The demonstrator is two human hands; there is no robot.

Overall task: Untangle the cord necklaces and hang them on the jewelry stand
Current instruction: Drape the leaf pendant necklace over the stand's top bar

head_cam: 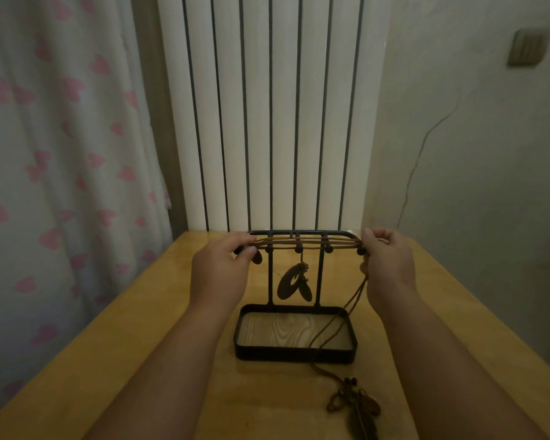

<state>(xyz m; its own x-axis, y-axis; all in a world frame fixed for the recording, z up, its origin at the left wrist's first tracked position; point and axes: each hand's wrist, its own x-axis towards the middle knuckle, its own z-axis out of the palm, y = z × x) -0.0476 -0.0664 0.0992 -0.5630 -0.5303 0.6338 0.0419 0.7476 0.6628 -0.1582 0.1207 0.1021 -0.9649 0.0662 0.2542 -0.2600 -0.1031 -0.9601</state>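
A black metal jewelry stand (pixel 318 271) with a wood-floored tray base (pixel 294 352) stands on the wooden table (pixel 159 312). Brown cords (pixel 308 243) stretch across its top hooks. My left hand (pixel 219 274) pinches the cords at the stand's left end. At the right end my right hand (pixel 388 265) pinches them. A dark oval pendant (pixel 294 282) hangs under the middle hook. Another cord (pixel 340 315) drops from my right hand across the tray to a feather-like pendant (pixel 356 408) lying on the table.
A white radiator (pixel 273 112) rises behind the table. A curtain with pink hearts (pixel 61 154) hangs at the left, close to the table's edge. A plain wall with a switch plate (pixel 526 47) stands at the right.
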